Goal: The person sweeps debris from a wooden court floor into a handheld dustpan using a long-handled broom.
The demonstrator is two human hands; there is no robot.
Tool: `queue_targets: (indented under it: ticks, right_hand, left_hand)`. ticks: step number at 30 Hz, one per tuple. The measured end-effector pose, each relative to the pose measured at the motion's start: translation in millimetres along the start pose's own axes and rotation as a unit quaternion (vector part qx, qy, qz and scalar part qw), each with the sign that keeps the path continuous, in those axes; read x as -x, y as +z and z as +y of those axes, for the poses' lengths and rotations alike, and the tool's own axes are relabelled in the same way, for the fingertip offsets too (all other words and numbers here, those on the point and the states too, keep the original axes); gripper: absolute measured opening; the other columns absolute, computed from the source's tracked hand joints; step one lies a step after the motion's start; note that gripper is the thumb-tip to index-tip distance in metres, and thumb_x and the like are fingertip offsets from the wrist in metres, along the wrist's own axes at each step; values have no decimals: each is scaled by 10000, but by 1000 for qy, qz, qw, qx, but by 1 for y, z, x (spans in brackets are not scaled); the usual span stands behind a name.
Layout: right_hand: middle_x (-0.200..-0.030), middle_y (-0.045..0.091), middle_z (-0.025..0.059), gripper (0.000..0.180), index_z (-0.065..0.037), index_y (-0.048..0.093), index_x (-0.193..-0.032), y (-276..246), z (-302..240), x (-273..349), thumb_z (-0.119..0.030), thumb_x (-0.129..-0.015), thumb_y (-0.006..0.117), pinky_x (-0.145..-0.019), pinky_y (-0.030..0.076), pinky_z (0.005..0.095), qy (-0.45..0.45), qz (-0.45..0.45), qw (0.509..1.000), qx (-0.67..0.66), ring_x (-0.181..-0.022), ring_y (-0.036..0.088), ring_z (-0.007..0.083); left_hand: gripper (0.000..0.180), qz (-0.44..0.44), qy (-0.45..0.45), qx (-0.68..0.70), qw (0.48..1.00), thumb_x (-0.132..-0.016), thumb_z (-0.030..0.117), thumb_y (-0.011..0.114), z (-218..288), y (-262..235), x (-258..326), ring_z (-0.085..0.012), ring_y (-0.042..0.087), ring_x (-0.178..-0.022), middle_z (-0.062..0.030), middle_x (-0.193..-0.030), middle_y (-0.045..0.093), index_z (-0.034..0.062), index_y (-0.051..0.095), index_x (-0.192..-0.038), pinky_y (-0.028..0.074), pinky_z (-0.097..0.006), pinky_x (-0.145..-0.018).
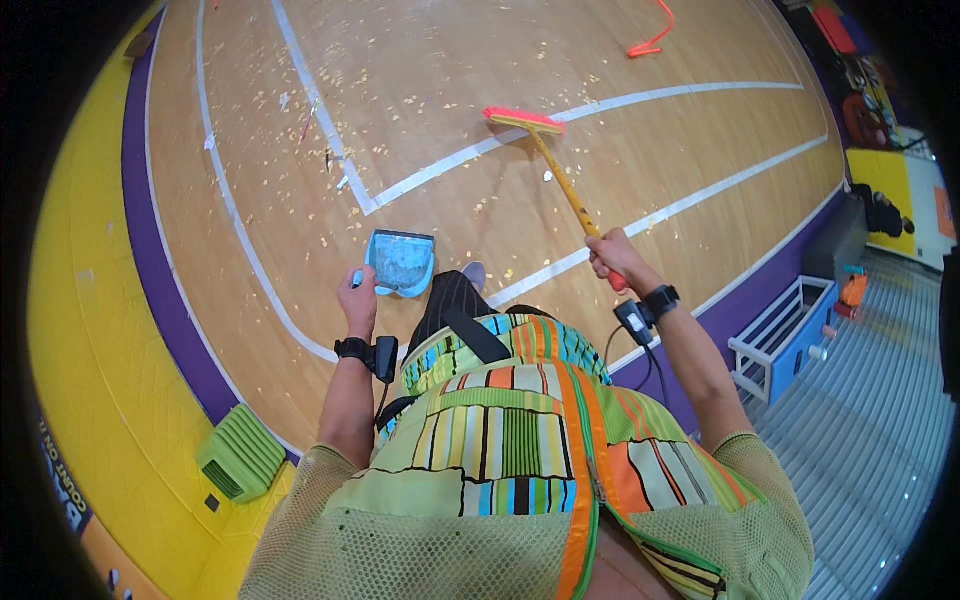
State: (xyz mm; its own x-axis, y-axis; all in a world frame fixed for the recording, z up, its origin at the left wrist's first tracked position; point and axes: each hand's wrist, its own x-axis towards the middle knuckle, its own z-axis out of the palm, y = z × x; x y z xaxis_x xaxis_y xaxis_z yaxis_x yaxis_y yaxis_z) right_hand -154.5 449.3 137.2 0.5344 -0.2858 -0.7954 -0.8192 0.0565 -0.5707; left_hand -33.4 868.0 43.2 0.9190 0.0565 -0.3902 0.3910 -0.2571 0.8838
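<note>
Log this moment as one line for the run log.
left hand: grip on light blue plastic dustpan | right hand: grip on orange-handled red broom | wooden court floor: scattered pale debris

We look down on a varnished wooden sports floor [450, 60] marked with white court lines and strewn with small pale scraps. Our left hand [357, 296] is closed on the handle of a light-blue plastic dustpan [401, 262], held low over the floor with debris showing in its tray. Our right hand [612, 258] is wrapped around the orange-and-yellow handle of a broom with a red-orange bristle head [524, 120]; the head rests on the floor beside a white line. Each wrist carries a black strap with a small black device. A green ribbed box [240, 455] sits at the yellow-and-purple border, lower left.
</note>
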Motion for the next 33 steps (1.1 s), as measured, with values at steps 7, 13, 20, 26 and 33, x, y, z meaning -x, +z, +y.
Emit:
queue_targets:
  ticks: [7,13,20,26,33]
  right_hand:
    - [-453,447,70,301,3,432,-570,42,-10,0,-124,-832,508,-295,312,273,49,-90,993,63,-322,413,136]
    - [-533,392,-22,224,28,471,-712,11,-12,44,-130,-865,513,-299,224,176,220,-281,918,-175,-367,324,30]
    - [-572,387,-14,222,54,465,-763,-45,-48,52,-135,-871,504,-291,190,155,188,-254,933,-174,-380,296,14]
    - [-535,360,-31,221,4,459,-722,-119,-75,-21,-152,-873,496,-280,191,161,127,-155,967,-159,-366,289,17]
    - [-512,410,32,243,-23,414,-623,-129,-103,-103,-108,-833,503,-311,282,223,7,-74,997,-23,-352,383,97]
  left_hand:
    - [155,7,1,7,1000,-842,146,566,-9,-1,-5,-92,535,-645,-27,-743,557,-3,588,-804,496,-239,-618]
    - [153,19,-15,17,1000,-819,137,579,-17,2,-14,-106,547,-616,-21,-714,568,-14,599,-833,448,-234,-571]
    - [142,34,-33,21,999,-823,132,577,-4,3,-13,-106,547,-659,-30,-736,558,-9,590,-825,487,-242,-616]
    - [129,69,-63,29,995,-814,117,569,5,5,-3,-108,543,-710,-40,-771,548,-10,580,-829,501,-238,-639]
    - [138,178,-79,44,980,-813,119,562,26,4,2,-134,561,-729,-64,-807,572,-13,581,-846,512,-249,-641]
